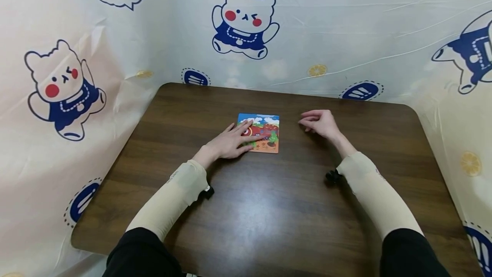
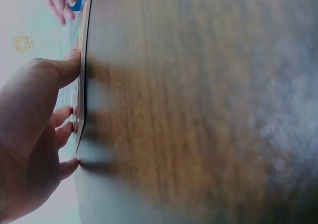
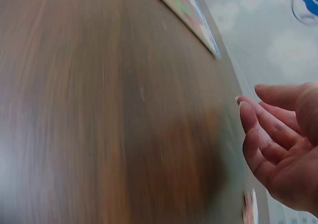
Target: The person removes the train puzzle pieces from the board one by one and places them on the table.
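Note:
A thin square picture board (image 1: 272, 143) lies flat on the brown table. It is printed with a blue sky, white clouds, a red vehicle-like shape and green plants on orange ground. My left hand (image 1: 229, 142) rests on its left part with spread fingers, covering some of the picture. Seen edge-on in the left wrist view, the board (image 2: 83, 80) has the thumb and fingertips touching it. To the right of the board, my right hand (image 1: 320, 123) hovers over the table, fingers loosely bent. Nothing shows between those fingers (image 3: 268, 129) in the right wrist view.
The dark wooden table (image 1: 246, 213) has rounded corners. Behind and beside it hangs a pale cloth (image 1: 165, 25) with bear figures and lemon slices. A small blurred object (image 3: 251, 206) shows at the bottom of the right wrist view; its kind is unclear.

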### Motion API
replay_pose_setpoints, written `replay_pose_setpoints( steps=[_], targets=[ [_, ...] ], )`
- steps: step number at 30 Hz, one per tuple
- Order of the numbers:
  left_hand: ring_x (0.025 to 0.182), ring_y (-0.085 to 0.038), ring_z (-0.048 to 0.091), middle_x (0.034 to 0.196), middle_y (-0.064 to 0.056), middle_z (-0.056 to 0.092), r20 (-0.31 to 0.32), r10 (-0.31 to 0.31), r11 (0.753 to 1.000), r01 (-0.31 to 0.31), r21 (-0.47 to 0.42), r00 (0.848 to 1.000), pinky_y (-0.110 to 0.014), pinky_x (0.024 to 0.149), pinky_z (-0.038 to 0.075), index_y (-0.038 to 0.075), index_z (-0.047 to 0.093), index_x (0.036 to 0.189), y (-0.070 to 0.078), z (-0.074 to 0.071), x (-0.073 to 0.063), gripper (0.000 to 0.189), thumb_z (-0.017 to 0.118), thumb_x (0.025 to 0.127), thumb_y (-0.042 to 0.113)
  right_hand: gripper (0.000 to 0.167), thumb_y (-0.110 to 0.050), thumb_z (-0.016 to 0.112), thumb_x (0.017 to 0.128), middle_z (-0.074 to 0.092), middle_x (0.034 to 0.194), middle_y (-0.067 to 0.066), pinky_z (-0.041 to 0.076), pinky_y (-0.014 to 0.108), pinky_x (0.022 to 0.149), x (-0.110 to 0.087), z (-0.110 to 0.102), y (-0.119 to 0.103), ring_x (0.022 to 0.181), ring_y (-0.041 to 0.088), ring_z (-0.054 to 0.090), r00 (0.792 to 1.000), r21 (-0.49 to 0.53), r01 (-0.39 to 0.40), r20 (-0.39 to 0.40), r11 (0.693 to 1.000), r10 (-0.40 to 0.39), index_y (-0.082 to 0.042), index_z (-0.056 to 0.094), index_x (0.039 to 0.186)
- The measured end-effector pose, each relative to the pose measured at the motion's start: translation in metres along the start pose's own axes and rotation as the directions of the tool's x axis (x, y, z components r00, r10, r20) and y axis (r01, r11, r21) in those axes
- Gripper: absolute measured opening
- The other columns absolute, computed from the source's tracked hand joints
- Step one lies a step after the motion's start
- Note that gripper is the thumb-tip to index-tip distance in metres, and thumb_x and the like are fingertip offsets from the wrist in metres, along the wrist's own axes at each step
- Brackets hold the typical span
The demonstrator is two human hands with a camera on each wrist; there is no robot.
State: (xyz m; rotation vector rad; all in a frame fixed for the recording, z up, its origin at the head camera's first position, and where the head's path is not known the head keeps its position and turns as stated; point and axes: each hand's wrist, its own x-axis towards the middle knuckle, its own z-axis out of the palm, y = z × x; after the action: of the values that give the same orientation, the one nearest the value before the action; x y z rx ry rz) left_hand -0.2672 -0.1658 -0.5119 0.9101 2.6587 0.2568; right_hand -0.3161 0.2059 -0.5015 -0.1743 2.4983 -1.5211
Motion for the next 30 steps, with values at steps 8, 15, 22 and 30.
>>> replay_pose_setpoints(
  steps=[8,15,22,30],
  targets=[
    [0.176,-0.029,0.003,0.189,-0.007,0.002,-0.044,0.025,1.0,-0.025,-0.001,0.999,-0.064,0.141,0.007,0.045,0.041,0.169,-0.004,0.001,0.001,0.056,0.05,0.115,0.056,0.037,-0.018,0.073,0.108,0.078,0.126,0.029,0.057,0.025,0.067,0.019,0.036,-0.019,0.078,0.017,0.074,0.997,0.001,0.013,0.073,1.0,-0.013,0.001,0.073,0.14],
    [0.176,-0.032,0.004,0.188,-0.007,0.007,-0.095,-0.012,0.999,0.008,-0.046,0.995,-0.064,0.141,0.004,0.046,0.044,0.167,-0.014,0.002,-0.01,0.058,0.051,0.112,0.062,0.032,-0.015,0.073,0.107,0.079,0.123,0.027,0.057,0.027,0.066,0.027,0.06,-0.027,0.076,0.017,0.073,0.996,0.002,0.023,0.087,1.0,-0.023,0.0,0.075,0.136],
    [0.176,-0.03,0.008,0.188,-0.004,0.013,-0.067,-0.022,0.998,0.018,-0.063,0.997,-0.068,0.139,0.006,0.047,0.044,0.167,-0.018,0.003,-0.022,0.058,0.053,0.111,0.063,0.034,-0.016,0.074,0.107,0.079,0.124,0.028,0.057,0.025,0.065,0.031,0.073,-0.032,0.073,0.014,0.072,0.995,0.007,0.016,0.103,1.0,-0.016,0.002,0.075,0.136],
    [0.176,-0.029,0.008,0.188,-0.003,0.013,-0.046,-0.017,0.998,0.014,-0.064,0.999,-0.069,0.139,0.008,0.045,0.044,0.167,-0.018,0.005,-0.023,0.058,0.053,0.112,0.061,0.037,-0.021,0.075,0.107,0.079,0.126,0.027,0.054,0.024,0.064,0.035,0.077,-0.04,0.07,0.011,0.069,0.983,0.078,-0.08,0.171,0.994,0.066,0.002,0.076,0.136]
  ],
)
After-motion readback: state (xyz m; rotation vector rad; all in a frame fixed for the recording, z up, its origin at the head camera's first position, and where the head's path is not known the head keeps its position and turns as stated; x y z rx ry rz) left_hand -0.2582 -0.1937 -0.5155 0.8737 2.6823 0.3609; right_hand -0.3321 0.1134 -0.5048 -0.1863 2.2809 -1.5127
